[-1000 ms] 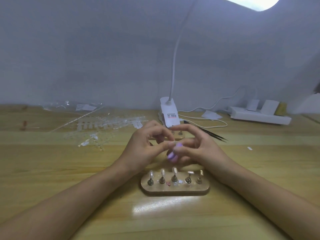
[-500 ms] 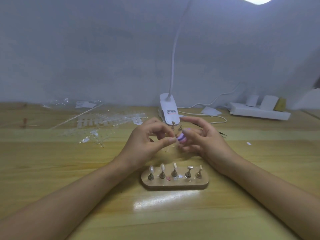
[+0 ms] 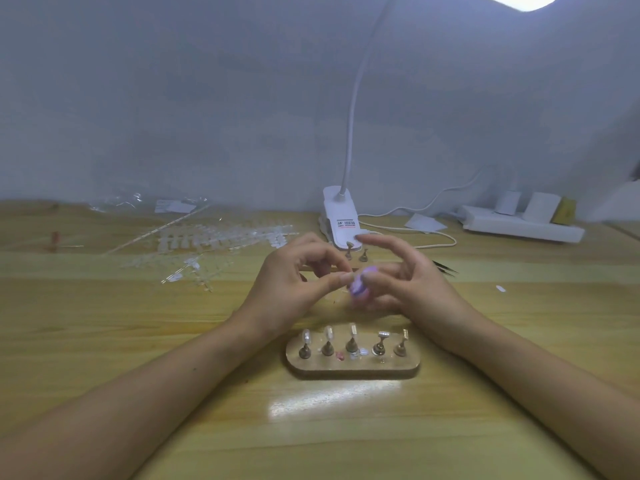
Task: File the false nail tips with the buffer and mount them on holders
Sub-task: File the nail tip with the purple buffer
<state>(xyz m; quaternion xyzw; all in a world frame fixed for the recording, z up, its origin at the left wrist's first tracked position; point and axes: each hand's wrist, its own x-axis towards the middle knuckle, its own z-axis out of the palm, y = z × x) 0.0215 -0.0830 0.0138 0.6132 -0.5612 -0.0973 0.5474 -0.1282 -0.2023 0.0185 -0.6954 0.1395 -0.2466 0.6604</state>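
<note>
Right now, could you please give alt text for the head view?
Over a desk, the right hand holds a purple buffer at the pinched fingertips of the left hand. A stand of five nail holders sits nearer the camera.

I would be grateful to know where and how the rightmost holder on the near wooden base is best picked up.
Pinch the rightmost holder low, on its cone-shaped foot, probably coming from above and the right. No neighbour stands on that side, the next holder stands close on its left, and the nail tip on top is best left untouched.
</note>
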